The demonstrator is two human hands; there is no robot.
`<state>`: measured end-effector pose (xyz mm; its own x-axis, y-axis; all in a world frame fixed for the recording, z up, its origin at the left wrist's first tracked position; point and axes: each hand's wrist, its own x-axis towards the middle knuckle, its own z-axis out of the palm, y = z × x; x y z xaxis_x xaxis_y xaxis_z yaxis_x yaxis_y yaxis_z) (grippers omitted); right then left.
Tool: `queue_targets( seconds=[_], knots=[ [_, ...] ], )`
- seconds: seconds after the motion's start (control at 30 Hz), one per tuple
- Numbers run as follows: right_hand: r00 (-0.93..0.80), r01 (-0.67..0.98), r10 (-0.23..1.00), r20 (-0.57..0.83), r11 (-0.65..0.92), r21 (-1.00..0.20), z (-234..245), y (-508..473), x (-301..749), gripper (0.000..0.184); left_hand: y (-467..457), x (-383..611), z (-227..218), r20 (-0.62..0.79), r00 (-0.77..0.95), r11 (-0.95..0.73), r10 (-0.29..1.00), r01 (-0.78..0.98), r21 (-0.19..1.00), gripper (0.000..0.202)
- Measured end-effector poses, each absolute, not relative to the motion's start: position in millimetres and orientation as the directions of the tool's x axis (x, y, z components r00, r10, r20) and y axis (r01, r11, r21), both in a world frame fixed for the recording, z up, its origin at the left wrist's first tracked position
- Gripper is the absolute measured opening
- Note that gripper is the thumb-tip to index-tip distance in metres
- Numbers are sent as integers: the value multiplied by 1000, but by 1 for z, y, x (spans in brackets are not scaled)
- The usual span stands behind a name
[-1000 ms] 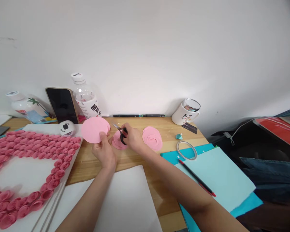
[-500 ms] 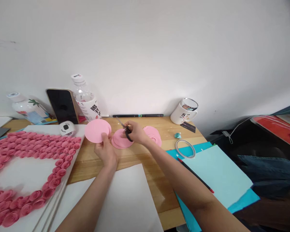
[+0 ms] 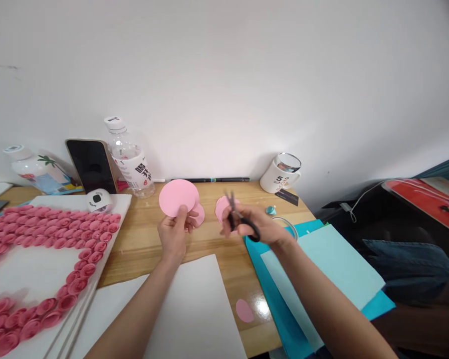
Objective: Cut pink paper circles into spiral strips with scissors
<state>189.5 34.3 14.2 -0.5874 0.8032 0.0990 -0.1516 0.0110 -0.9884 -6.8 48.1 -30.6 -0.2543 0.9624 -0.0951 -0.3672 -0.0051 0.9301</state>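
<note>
Between the thumb and fingers of my left hand (image 3: 175,232) is a pink paper circle (image 3: 177,197), held upright above the wooden table. Just behind it, more pink paper circles (image 3: 199,215) show in part. My right hand (image 3: 260,222) is closed around black-handled scissors (image 3: 243,219), their blades pointing up and slightly apart. Beyond the scissors lies another pile of pink circles (image 3: 221,205), partly covered by my right hand. A small pink paper oval (image 3: 244,310) rests on the table nearer to me.
On the left stands a white board (image 3: 33,269) covered with pink paper roses (image 3: 75,285). A phone (image 3: 92,164), a plastic bottle (image 3: 130,159) and a mug (image 3: 280,173) line the wall. Light-blue paper (image 3: 344,269) lies at right, white sheets (image 3: 194,309) in front.
My right hand has moved right and toward me with the scissors, now pointing up. My left hand has shifted right with the pink circle. The pink oval on the table has come into sight.
</note>
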Motion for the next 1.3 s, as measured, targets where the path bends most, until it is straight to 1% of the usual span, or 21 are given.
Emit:
queue_targets(
  seconds=[0.07,0.1,0.2,0.3,0.47,0.63,0.97,1.3],
  knots=[
    [-572,-125,820,32,-48,-991,2,34,167,44,48,-7,-30,-116,-210,21,971,-408,913,33],
    [-566,-120,824,-20,-106,-987,-3,33,158,43,48,-8,-29,-128,-196,31,972,-432,901,33],
    [-552,-99,822,-139,-231,-968,-10,32,139,47,48,-8,-25,-156,-193,46,969,-477,878,35],
    [-520,-84,835,-180,-260,-962,-11,33,134,48,48,-8,-24,-162,-211,56,964,-435,899,35],
    [-464,-72,876,-129,-183,-981,-17,39,134,41,48,-8,-29,-129,-264,46,956,-300,953,32],
    [-378,-119,922,-89,-144,-983,-28,40,131,38,48,-9,-35,-53,-246,10,968,-171,985,30],
    [-327,-132,945,2,-43,-990,-27,33,127,33,48,-10,-42,6,-218,-25,976,-85,996,30],
    [-276,-239,961,8,-61,-969,-40,29,124,31,44,-8,-41,17,-209,-25,978,-35,999,26]
  ],
)
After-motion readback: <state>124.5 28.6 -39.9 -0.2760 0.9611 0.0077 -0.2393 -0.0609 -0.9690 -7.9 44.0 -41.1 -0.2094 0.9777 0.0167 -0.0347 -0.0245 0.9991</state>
